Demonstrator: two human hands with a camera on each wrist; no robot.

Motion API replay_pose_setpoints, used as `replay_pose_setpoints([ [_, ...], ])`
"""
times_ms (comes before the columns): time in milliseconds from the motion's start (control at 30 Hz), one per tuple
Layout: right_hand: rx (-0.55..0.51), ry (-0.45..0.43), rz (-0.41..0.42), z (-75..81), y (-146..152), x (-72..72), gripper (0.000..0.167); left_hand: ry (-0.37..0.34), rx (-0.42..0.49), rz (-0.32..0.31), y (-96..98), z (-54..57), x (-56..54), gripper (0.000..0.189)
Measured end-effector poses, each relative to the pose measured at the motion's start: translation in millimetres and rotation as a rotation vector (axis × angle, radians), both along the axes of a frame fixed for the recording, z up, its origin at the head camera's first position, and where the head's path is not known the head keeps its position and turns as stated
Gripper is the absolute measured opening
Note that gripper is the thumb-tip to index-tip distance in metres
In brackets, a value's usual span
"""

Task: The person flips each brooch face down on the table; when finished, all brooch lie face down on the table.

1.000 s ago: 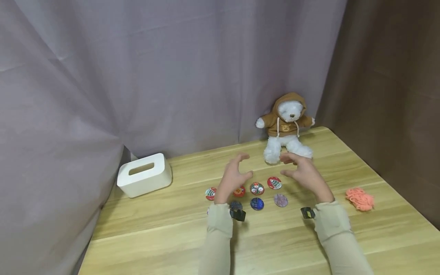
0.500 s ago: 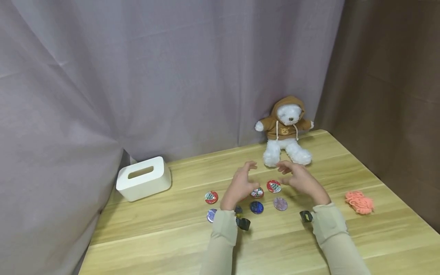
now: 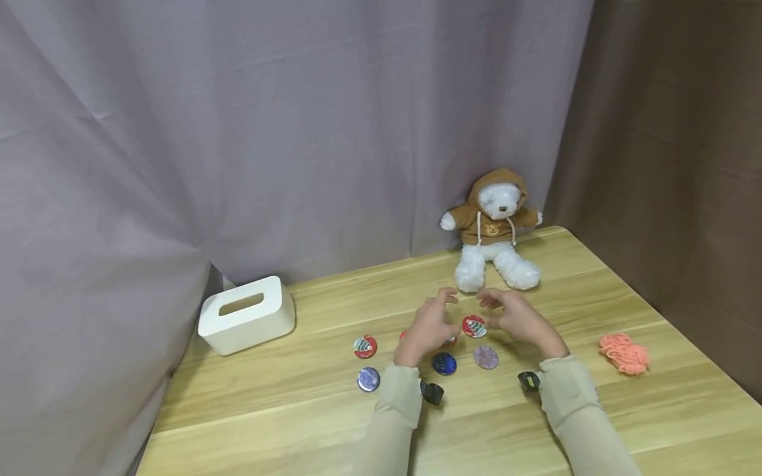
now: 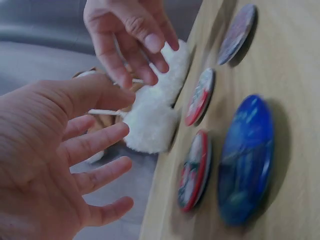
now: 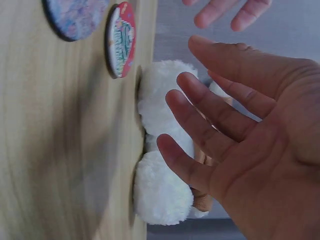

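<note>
Both hands hover above a group of round, glossy picture badges lying flat on the wooden table. My left hand (image 3: 427, 328) has its fingers spread and relaxed, holding nothing. Below it are a blue badge (image 4: 247, 160) and a red-rimmed badge (image 4: 194, 172); in the head view it partly hides some badges. Facing it, my right hand (image 3: 519, 320) is also loosely spread and bare. Nearest to that one are a red badge with a tree (image 3: 474, 326) and a pale purple badge (image 3: 485, 357). Another red tree badge (image 3: 365, 346) and a violet-blue badge (image 3: 368, 379) lie farther left.
A white teddy bear (image 3: 499, 218) in a brown hoodie sits at the table's back, just beyond the hands. A white tissue box (image 3: 247, 316) stands at the left, and coral yarn (image 3: 624, 354) lies at the right. A grey curtain (image 3: 309, 139) hangs behind the table (image 3: 268, 410).
The left hand has moved rightward, and the right hand slightly left, narrowing the gap between them. The two leftmost badges now show fully. No badge has visibly moved on the table.
</note>
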State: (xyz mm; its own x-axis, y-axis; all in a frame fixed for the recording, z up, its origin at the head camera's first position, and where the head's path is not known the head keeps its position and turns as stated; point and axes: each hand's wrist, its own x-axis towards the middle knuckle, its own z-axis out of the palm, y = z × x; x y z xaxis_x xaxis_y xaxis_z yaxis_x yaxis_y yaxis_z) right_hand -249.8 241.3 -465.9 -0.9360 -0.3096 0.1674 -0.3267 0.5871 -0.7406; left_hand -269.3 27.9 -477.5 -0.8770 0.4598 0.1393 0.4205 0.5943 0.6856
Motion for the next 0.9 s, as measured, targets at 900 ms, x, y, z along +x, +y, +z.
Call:
replay_pose_setpoints([
  [900,0.247,-0.014,-0.001,-18.3,-14,-7.2,0.048,0.136,-0.316,-0.091,19.9,-14.9,1.8,0.037],
])
